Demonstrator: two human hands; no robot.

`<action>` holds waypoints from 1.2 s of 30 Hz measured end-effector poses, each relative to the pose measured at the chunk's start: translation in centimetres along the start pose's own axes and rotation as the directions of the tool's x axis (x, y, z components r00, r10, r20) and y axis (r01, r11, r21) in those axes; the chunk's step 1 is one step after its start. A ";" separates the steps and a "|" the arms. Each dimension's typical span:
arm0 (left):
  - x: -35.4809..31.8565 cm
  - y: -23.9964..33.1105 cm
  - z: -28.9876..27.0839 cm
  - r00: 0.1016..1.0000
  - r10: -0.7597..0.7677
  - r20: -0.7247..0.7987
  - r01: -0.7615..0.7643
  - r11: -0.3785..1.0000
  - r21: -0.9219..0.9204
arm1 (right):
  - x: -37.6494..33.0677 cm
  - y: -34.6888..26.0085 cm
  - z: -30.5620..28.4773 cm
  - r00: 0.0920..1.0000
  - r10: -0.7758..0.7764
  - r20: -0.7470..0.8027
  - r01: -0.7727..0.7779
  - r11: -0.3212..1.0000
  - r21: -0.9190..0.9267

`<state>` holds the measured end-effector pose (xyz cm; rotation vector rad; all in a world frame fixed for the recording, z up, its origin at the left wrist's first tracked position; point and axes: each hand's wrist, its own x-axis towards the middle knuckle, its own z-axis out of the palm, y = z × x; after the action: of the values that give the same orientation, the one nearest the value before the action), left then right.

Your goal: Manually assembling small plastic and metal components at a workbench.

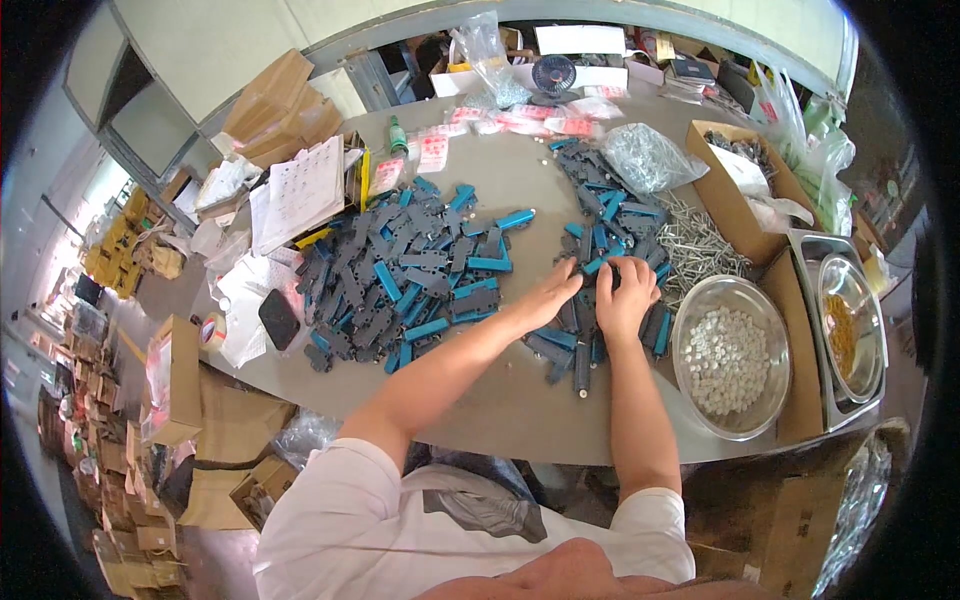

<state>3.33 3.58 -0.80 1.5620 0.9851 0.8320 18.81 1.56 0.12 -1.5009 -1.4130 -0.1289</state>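
On the grey table, a smaller pile of dark grey and blue plastic parts (620, 215) lies under and beyond my hands. My right hand (628, 295) curls its fingers over a dark grey part (613, 273) in this pile, most of it covered by the fingers. At the pile's left edge is my left hand (550, 295), fingers stretched toward the parts and nothing visible in them. A larger heap of similar parts (390, 265) spreads to the left. One long dark part (583, 370) with a pale tip points toward me.
Long metal screws (700, 240) lie right of the pile, near a steel bowl (685, 370) of small white pieces. A cardboard box (735, 215), a clear bag of hardware (650, 158) and a metal tray (835, 410) line the right side. Papers (300, 195) and a small fan (553, 74) stand farther off.
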 end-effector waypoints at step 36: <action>-16.5 0.5 -3.6 0.939 0.344 -0.010 -0.155 0.447 0.881 | -2.7 -5.4 -2.0 0.754 -0.570 0.327 0.488 0.819 0.301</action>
<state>-6.64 -10.02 0.09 2.6201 1.4755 0.6975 14.78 -2.86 2.36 -0.9467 -2.1100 -0.0231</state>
